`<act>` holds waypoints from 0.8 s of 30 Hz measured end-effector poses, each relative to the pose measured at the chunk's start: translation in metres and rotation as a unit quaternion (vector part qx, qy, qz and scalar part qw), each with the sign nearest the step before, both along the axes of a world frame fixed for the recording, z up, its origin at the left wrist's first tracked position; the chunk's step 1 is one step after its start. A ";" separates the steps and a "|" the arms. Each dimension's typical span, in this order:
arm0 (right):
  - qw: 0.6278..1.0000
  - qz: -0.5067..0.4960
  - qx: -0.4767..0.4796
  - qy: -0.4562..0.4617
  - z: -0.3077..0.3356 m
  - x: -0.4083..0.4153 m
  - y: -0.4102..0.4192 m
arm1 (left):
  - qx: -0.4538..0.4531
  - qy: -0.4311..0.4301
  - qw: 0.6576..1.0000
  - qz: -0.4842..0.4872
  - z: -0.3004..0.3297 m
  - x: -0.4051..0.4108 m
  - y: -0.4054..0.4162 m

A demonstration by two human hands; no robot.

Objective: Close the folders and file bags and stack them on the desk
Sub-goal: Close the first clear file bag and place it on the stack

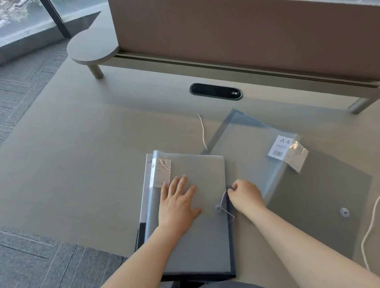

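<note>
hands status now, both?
Left hand: open, flat on the top file bag.
Right hand: closed, pinching that bag's closure string.

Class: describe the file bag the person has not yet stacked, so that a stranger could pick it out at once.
Start at the brown divider screen across the desk. Below it, right of both hands, one translucent grey file bag lies alone, flap open. Only it bears a white A4 label.
</note>
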State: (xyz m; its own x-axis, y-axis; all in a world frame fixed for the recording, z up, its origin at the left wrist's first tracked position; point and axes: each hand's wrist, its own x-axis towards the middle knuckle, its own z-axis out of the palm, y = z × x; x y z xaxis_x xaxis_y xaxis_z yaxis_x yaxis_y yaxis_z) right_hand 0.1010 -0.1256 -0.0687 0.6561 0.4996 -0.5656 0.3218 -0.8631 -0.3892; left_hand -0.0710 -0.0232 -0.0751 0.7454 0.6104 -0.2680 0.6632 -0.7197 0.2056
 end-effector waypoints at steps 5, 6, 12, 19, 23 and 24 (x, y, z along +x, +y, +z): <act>0.999 -0.010 0.011 0.044 0.000 -0.006 0.000 | 0.014 0.004 1.000 0.025 0.002 -0.003 0.003; 0.998 -0.008 0.019 0.056 -0.001 -0.008 -0.001 | 0.019 0.007 0.999 0.033 0.002 -0.005 0.002; 0.994 -0.010 0.050 0.099 -0.005 -0.014 -0.010 | 0.024 -0.036 0.997 0.062 0.002 0.000 -0.011; 0.985 -0.109 0.133 0.020 0.015 0.032 -0.034 | -0.070 -0.077 0.995 -0.013 0.015 0.054 -0.037; 0.974 -0.150 0.169 -0.014 0.028 0.075 -0.054 | -0.128 -0.076 0.988 -0.038 0.022 0.094 -0.054; 0.972 -0.158 0.172 -0.014 0.031 0.086 -0.060 | -0.142 -0.073 0.986 -0.040 0.024 0.103 -0.058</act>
State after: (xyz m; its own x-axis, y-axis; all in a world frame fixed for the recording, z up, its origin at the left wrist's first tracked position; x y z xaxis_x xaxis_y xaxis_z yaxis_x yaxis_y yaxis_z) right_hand 0.1869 -0.1852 -0.0381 0.8203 0.4267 -0.3808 0.0758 -0.7411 -0.6671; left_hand 0.0324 -0.0817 -0.0516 0.8312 0.4645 -0.3055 0.5554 -0.6682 0.4951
